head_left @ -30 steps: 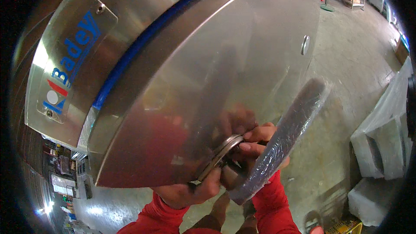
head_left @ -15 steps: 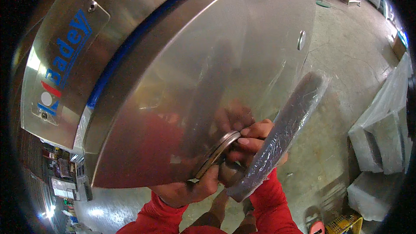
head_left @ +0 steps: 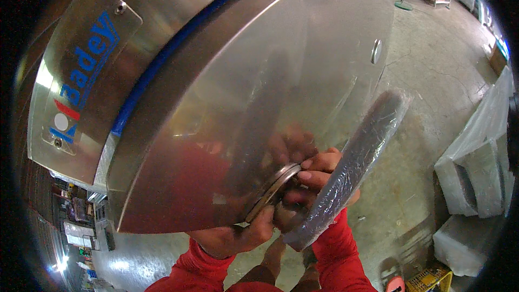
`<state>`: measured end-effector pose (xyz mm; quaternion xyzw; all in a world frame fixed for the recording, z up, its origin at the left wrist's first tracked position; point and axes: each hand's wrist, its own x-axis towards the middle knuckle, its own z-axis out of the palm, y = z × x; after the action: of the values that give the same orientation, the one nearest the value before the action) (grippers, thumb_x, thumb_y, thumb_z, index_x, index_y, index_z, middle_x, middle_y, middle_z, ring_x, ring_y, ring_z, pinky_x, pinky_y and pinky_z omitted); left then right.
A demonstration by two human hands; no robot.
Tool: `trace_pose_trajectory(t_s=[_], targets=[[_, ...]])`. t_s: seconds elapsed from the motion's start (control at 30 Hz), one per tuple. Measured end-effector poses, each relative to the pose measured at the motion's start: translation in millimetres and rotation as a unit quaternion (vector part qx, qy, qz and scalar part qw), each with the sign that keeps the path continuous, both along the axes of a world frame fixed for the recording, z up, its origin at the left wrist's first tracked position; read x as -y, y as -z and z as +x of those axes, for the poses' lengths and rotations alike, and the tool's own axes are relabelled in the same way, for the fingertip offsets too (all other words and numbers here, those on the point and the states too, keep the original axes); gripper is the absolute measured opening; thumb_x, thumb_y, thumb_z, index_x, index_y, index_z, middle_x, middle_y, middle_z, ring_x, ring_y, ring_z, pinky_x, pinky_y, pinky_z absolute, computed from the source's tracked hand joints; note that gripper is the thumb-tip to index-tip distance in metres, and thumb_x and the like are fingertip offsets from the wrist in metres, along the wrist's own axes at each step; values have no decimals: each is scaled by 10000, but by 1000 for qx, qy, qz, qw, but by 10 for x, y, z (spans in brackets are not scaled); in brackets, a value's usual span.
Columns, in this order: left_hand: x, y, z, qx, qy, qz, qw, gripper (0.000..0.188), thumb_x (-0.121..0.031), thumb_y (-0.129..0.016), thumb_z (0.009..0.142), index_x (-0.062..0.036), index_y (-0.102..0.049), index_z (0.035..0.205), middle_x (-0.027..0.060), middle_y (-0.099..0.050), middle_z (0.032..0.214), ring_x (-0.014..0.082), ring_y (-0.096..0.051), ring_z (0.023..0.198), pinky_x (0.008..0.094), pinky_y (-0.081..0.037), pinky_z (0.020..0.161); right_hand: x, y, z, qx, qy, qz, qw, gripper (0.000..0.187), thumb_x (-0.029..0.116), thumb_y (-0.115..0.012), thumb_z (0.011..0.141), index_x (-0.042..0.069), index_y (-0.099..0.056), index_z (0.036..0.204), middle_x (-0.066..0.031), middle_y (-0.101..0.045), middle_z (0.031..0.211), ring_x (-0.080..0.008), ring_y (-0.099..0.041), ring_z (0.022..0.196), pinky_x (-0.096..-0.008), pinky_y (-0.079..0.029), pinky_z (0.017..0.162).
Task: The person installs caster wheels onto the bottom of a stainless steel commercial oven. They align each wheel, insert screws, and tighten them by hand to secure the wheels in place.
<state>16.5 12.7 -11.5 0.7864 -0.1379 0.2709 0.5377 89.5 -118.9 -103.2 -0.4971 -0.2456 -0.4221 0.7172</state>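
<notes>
A large brushed steel door (head_left: 227,103) slopes up in front of me and mirrors my hands. Low on its face sits a round metal cover ring (head_left: 273,194), its edge turned toward me. My right hand (head_left: 324,170) pinches the ring's upper end between closed fingertips, partly behind a long grey handle (head_left: 351,167) in clear plastic film. At the ring's lower end, my left hand (head_left: 232,239) presses its thumb on it; its other fingers curl at the door's lower edge, partly hidden. Whether the ring lies flush against the door is hard to tell.
A blue strip (head_left: 162,54) runs along the door's far side, beside a steel housing with a printed plate (head_left: 89,70). A second round metal disc (head_left: 377,51) is on the door's right. Plastic-wrapped blocks (head_left: 481,178) and a yellow crate (head_left: 430,281) stand at right.
The view has shifted slightly, so the housing plate and door edge appear a little further right. Both hands keep their places on the ring.
</notes>
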Motion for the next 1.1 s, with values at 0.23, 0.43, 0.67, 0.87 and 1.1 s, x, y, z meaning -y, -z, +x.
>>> trace_pose_trajectory(t_s=[0.23, 0.43, 0.67, 0.87, 1.1], targets=[[-44, 40, 34, 23, 8, 23, 999, 666, -190, -763, 733, 24, -456, 1285, 93, -609, 1168, 157, -606, 1067, 297, -481, 932, -31, 42, 44, 0, -6, 27, 1000, 307, 48, -881, 619, 48, -790, 913, -93, -731, 900, -216, -701, 833, -327, -569, 762], [-68, 75, 13, 26, 16, 30, 999, 683, -187, -762, 730, 22, -445, 1298, 100, -596, 1195, 154, -599, 1080, 300, -472, 951, 46, 45, 54, 17, -29, 10, 999, 300, 52, -869, 634, 49, -788, 922, -97, -733, 887, -227, -707, 844, -327, -568, 763], [-87, 98, 7, 34, 12, 49, 998, 708, -199, -762, 727, 18, -431, 1315, 103, -579, 1233, 150, -586, 1095, 308, -454, 981, 28, 17, 92, 33, 1, -9, 999, 333, 88, -873, 619, 55, -765, 932, -92, -704, 847, -227, -673, 772, -336, -523, 687], [-169, 196, 2, 62, -25, 51, 996, 922, -125, -757, 715, -66, -198, 1446, 173, -456, 1342, 279, -540, 1163, 428, -457, 1023, 27, -5, 117, 37, 42, -31, 998, 324, 175, -884, 671, 54, -717, 921, -90, -642, 793, -212, -605, 646, -326, -427, 534], [-255, 51, -8, 51, 41, 226, 972, 992, -73, -748, 700, -92, -156, 1495, 209, -407, 1383, 332, -524, 1199, 506, -462, 1033, 62, -1, 71, 19, -16, -22, 999, 374, 144, -888, 617, 39, -779, 959, -84, -723, 866, -224, -694, 815, -345, -563, 747]])
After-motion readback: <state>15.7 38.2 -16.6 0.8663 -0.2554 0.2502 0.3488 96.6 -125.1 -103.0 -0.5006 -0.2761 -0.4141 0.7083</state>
